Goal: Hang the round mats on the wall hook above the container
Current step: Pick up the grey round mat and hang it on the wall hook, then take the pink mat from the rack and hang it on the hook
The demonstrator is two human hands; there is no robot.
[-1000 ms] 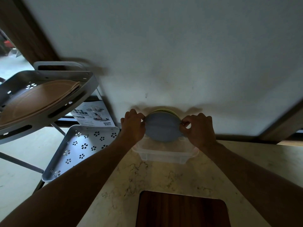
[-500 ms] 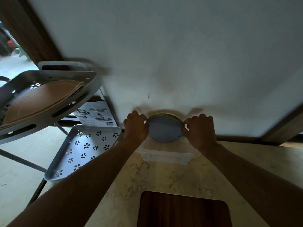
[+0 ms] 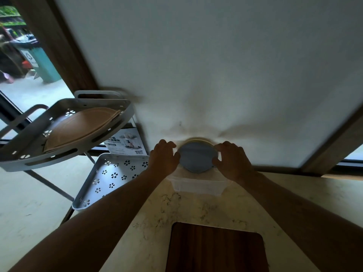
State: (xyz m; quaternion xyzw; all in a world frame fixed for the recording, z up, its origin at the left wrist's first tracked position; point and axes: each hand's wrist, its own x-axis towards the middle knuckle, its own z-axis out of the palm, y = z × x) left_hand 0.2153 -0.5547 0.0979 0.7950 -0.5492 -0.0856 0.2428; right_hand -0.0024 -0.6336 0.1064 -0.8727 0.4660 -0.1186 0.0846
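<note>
Mats (image 3: 196, 158), round, a small stack, centre of frame, held flat against the white wall (image 3: 216, 65) directly above the clear container (image 3: 196, 186). Front mat grey-blue; a yellowish rim of at least one more shows behind its top edge. How many in all, cannot tell.

Left hand (image 3: 164, 157) on the stack's left edge, right hand (image 3: 231, 160) on the right edge. Left fingers (image 3: 167, 145) curled together over the rim; right fingers (image 3: 222, 147) bent and pinching the rim, thumb low. Both grips closed on the mats.

Hook: not visible. A small dark mark on the wall just above and left of the mats may be a fixing, too small to tell. Likely the hook sits behind the stack's top.

Step in hand, as judged: seating the hanging holes on the hook. To do it well:
- keep the stack squared so the holes line up;
- feel for the hook with the top edge, slide down till it catches;
- ease one hand off first, test that the weight holds, then the other;
- a slip would probably drop the mats into the container below, so low risk.

Container stands on the marbled worktop (image 3: 275, 197), against the wall. Dark wooden board (image 3: 214, 250) lower centre.

Writing: printed leaflet (image 3: 125, 143) left of centre, behind the white rack (image 3: 64, 132), carries a barcode and product pictures; text too small to read. Green bin (image 3: 43, 63), upper left, has a white label with a recycling-type symbol; lettering illegible.
</note>
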